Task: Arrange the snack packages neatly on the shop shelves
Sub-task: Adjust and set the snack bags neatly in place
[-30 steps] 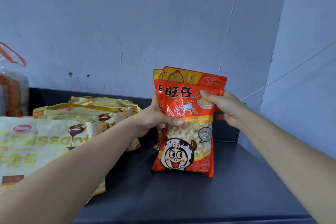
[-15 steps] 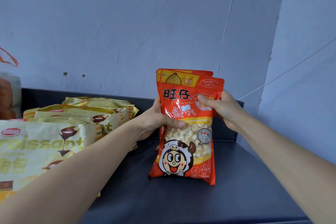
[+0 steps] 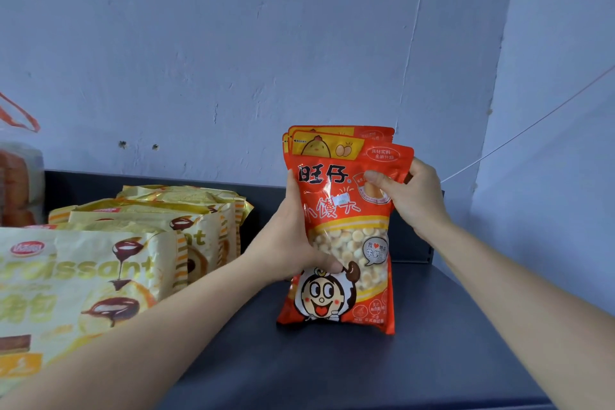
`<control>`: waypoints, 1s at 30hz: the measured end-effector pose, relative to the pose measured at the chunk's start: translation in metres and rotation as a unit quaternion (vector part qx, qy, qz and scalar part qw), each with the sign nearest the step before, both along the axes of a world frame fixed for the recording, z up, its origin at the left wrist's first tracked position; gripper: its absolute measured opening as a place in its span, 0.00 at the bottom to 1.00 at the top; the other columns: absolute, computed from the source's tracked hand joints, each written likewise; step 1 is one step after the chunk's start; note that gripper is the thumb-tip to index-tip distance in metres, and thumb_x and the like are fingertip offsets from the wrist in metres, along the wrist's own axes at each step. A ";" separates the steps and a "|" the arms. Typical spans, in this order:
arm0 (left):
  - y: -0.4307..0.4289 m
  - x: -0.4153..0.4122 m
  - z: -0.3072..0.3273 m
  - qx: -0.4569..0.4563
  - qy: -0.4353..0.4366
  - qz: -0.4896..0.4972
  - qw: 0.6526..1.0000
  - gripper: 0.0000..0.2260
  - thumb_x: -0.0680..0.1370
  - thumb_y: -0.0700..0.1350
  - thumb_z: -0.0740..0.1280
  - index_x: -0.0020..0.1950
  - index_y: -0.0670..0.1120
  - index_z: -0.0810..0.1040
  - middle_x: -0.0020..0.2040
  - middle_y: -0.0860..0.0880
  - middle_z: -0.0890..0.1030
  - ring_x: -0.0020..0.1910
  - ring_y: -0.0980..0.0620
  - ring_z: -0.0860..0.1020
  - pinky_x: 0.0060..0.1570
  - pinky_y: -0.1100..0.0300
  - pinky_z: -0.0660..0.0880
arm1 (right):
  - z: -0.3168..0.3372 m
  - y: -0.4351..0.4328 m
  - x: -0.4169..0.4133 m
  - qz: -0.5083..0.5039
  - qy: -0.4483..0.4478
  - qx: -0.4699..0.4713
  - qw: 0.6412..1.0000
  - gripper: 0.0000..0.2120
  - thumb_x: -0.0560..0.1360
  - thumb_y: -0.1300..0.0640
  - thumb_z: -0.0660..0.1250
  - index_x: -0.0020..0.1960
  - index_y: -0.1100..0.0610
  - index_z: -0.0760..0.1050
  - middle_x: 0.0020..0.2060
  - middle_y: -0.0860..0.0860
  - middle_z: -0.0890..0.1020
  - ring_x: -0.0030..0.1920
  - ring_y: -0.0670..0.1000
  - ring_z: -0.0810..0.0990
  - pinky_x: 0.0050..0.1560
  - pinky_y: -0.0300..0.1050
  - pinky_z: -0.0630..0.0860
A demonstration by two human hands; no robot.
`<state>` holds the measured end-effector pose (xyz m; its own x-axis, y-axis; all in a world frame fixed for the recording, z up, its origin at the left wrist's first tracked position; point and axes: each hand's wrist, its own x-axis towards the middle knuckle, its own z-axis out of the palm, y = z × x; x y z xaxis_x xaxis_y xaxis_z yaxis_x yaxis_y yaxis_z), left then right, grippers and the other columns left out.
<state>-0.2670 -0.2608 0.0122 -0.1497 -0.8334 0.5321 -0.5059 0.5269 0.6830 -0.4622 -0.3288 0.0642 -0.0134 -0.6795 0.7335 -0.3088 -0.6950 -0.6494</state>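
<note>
Red packets: rear ones mostly hidden, maybe two | croissant bags: cropped left

I am in a small shop. In front of me is a dark metal shelf with a low back rim. Many yellow croissant packs, all the same, sit in a row on it. A few red snack bags, all alike too, stand upright near them. Behind is a bare painted wall.

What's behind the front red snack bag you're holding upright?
Top edges of more red bags of the same kind stick up behind the front red bag, at least one, perhaps two. Their bodies are covered, so I cannot count them.
</note>
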 end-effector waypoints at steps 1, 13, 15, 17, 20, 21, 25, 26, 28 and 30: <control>0.000 -0.001 -0.004 -0.016 -0.003 0.022 1.000 0.66 0.56 0.50 0.83 0.75 0.61 0.35 0.68 0.57 0.70 0.66 0.56 0.72 0.63 0.50 0.74 | -0.001 0.000 0.000 -0.005 -0.001 -0.010 1.000 0.15 0.69 0.49 0.75 0.51 0.54 0.78 0.46 0.46 0.83 0.47 0.47 0.82 0.51 0.48 0.79; 0.014 -0.010 -0.012 -0.023 -0.118 0.113 0.986 0.67 0.60 0.51 0.82 0.72 0.61 0.26 0.70 0.50 0.60 0.60 0.53 0.71 0.52 0.60 0.73 | 0.003 0.005 -0.011 0.057 0.046 0.067 0.995 0.18 0.67 0.51 0.76 0.53 0.51 0.75 0.49 0.45 0.82 0.51 0.46 0.80 0.53 0.47 0.76; 0.015 -0.013 -0.012 -0.048 -0.114 0.128 0.984 0.67 0.60 0.50 0.82 0.72 0.63 0.27 0.70 0.51 0.56 0.57 0.52 0.72 0.51 0.58 0.76 | 0.008 0.003 -0.011 0.035 0.044 0.039 0.998 0.17 0.69 0.54 0.76 0.55 0.54 0.76 0.50 0.48 0.82 0.51 0.48 0.81 0.54 0.46 0.76; 0.017 -0.015 -0.016 -0.064 -0.116 0.145 0.981 0.67 0.60 0.50 0.82 0.72 0.64 0.28 0.72 0.52 0.52 0.61 0.49 0.72 0.54 0.55 0.78 | 0.011 0.003 -0.010 0.029 0.044 0.022 0.998 0.18 0.68 0.53 0.76 0.55 0.55 0.77 0.52 0.50 0.82 0.53 0.50 0.81 0.55 0.48 0.76; 0.017 -0.016 -0.022 -0.060 -0.134 0.149 0.978 0.65 0.61 0.52 0.82 0.72 0.63 0.27 0.72 0.55 0.50 0.66 0.48 0.69 0.56 0.53 0.77 | 0.007 0.001 -0.013 0.003 0.061 0.027 0.998 0.18 0.67 0.49 0.76 0.53 0.53 0.77 0.54 0.50 0.82 0.54 0.49 0.79 0.57 0.49 0.75; 0.017 -0.016 -0.022 -0.052 -0.138 0.146 0.978 0.64 0.62 0.52 0.81 0.72 0.63 0.28 0.71 0.55 0.51 0.67 0.48 0.69 0.57 0.53 0.77 | 0.004 0.002 -0.015 -0.004 0.065 0.033 0.997 0.18 0.67 0.48 0.76 0.52 0.53 0.77 0.54 0.49 0.81 0.55 0.49 0.78 0.58 0.50 0.74; 0.020 -0.016 -0.021 -0.032 -0.155 0.141 0.977 0.65 0.61 0.51 0.81 0.72 0.63 0.27 0.68 0.52 0.58 0.64 0.50 0.70 0.56 0.52 0.78 | 0.002 0.010 -0.018 0.002 0.068 0.049 0.996 0.27 0.63 0.42 0.75 0.58 0.53 0.75 0.57 0.48 0.81 0.58 0.49 0.77 0.58 0.48 0.73; 0.022 -0.016 -0.022 -0.028 -0.160 0.142 0.976 0.66 0.61 0.50 0.81 0.72 0.63 0.26 0.67 0.51 0.60 0.63 0.50 0.71 0.56 0.51 0.78 | 0.002 0.012 -0.018 0.003 0.070 0.053 0.996 0.29 0.64 0.42 0.75 0.60 0.53 0.74 0.57 0.47 0.80 0.58 0.47 0.76 0.57 0.46 0.72; 0.025 -0.015 -0.023 -0.020 -0.170 0.143 0.975 0.66 0.62 0.49 0.81 0.71 0.62 0.25 0.67 0.50 0.62 0.61 0.49 0.73 0.55 0.52 0.78 | 0.002 0.018 -0.018 0.006 0.080 0.068 0.995 0.34 0.61 0.41 0.76 0.63 0.52 0.70 0.58 0.45 0.78 0.58 0.45 0.74 0.57 0.45 0.70; 0.027 -0.014 -0.024 -0.013 -0.165 0.140 0.976 0.65 0.63 0.49 0.81 0.71 0.62 0.25 0.68 0.49 0.64 0.60 0.49 0.74 0.55 0.53 0.77 | 0.000 0.024 -0.017 0.004 0.092 0.086 0.992 0.44 0.56 0.38 0.76 0.66 0.50 0.65 0.60 0.44 0.75 0.60 0.46 0.73 0.61 0.48 0.71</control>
